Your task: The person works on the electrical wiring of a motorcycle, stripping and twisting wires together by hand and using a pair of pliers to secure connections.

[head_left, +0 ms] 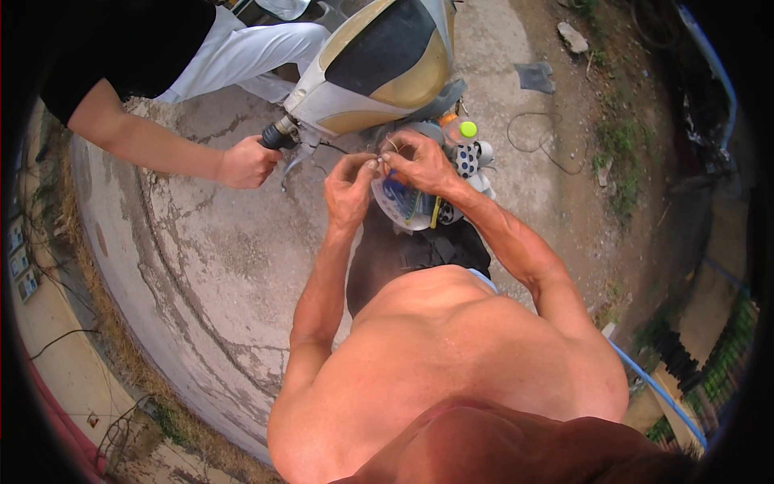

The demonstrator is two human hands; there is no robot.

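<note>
I'm counting two people here, one bare-chested person (pixel 451 347) and one co-worker (pixel 129 48). Three hands are showing: the near person's left hand (pixel 348 189) and right hand (pixel 425 164), plus one co-worker's hand (pixel 246 164). One scooter (pixel 379 56) is standing here, and one black handle (pixel 274 137) is showing. One tub (pixel 393 211) and one green-capped bottle (pixel 467 130) are sitting nearby. One stone (pixel 572 38) and one grey scrap (pixel 535 78) are lying on the ground. The white dotted things (pixel 467 161) are overlapping too much for me to count.
</note>
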